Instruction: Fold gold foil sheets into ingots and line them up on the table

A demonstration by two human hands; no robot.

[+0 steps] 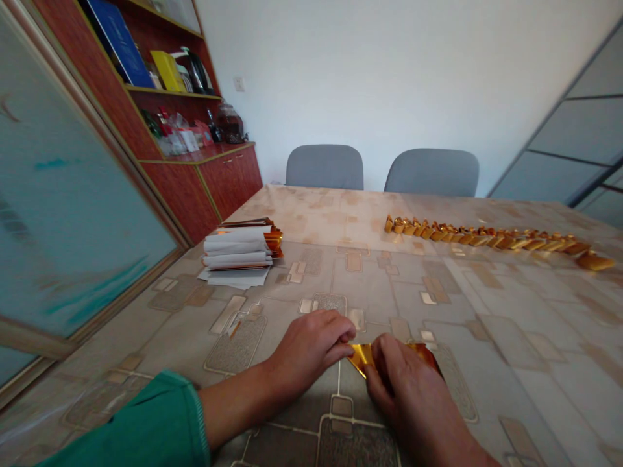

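Observation:
A folded piece of gold foil paper (pixel 361 358) lies on the patterned tablecloth (pixel 467 337) at the near edge of the view. My right hand (pixel 406 395) presses down on its middle and grips it, with gold showing on both sides of the fingers. My left hand (pixel 309 347) comes in from the left, its fingertips pinching the foil's left end. A green sleeve (pixel 131 421) covers my left forearm. Farther up the table, a long row of small folded gold pieces (pixel 487 237) runs to the right. A stack of white and gold paper sheets (pixel 237 255) sits at the left.
A red-brown wooden cabinet (pixel 195 155) with shelves of books, bottles and packets stands beyond the table's left side. A large glass panel (pixel 73 194) rises at the far left. Two grey chairs (pixel 379 170) stand behind the table's far edge.

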